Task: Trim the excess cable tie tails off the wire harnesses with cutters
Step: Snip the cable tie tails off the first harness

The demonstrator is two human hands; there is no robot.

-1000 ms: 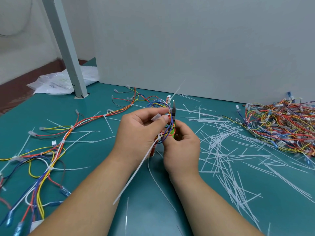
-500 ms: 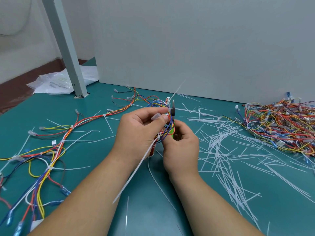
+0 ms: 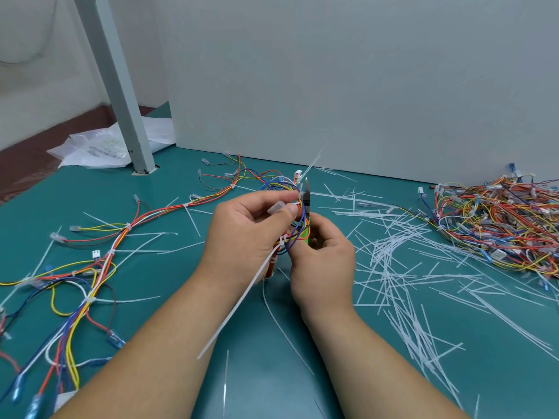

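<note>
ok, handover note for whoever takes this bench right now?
Left hand grips the harness, lifted over the table.
Right hand holds the cutters, blades up beside a tie.
Done: many cut tails lie on the right.
Left to do: a long tail hangs from the held harness, a second tail sticks up; ties on the stretch trailing left have tails too.
Harness pile far right: cannot tell if trimmed.

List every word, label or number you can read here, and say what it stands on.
Nothing here reads clearly.
Plastic bag behind the grey post: faint dark print, too blurred to read.
Cutters: no marking that can be made out.
</note>
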